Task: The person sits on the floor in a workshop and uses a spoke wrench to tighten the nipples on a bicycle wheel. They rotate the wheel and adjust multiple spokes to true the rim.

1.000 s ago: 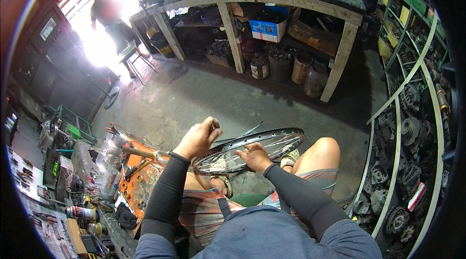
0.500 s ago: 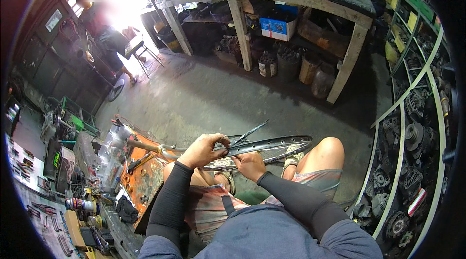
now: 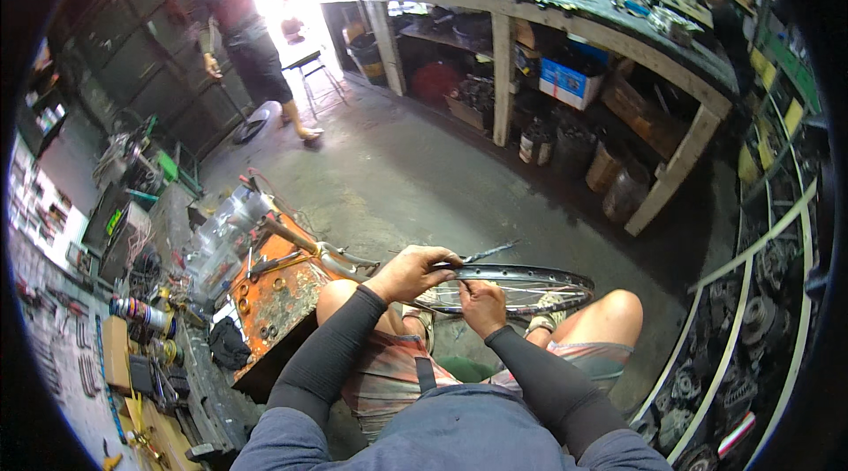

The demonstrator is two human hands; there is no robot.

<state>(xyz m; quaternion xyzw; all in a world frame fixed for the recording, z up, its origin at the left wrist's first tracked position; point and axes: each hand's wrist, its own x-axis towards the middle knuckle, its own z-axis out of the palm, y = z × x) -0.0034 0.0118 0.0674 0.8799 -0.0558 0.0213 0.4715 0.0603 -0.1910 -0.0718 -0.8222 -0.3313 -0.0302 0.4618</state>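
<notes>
A spoked bicycle wheel (image 3: 530,275) lies tilted low between my knees, its dark rim facing up with a row of holes along it. At the rim's left part, my left hand (image 3: 413,272) is closed, thumb and fingers pinching its upper edge. Close beside it my right hand (image 3: 483,305) grips the near side of the rim with bent fingers. A thin dark strip (image 3: 493,251) sticks out past my left fingers toward the far right; whether they hold it too is hidden.
An orange, worn metal stand (image 3: 281,312) with rings and tools is at my left, beside clear plastic containers (image 3: 216,237). A long workbench (image 3: 565,3) spans the far side. Shelves of metal parts (image 3: 751,321) line the right. Another person (image 3: 243,38) stands near the bright doorway.
The view has shifted, so my hands and the wheel appear farther right and slightly lower. The wheel's spokes show more. The person by the doorway has come nearer, moving right.
</notes>
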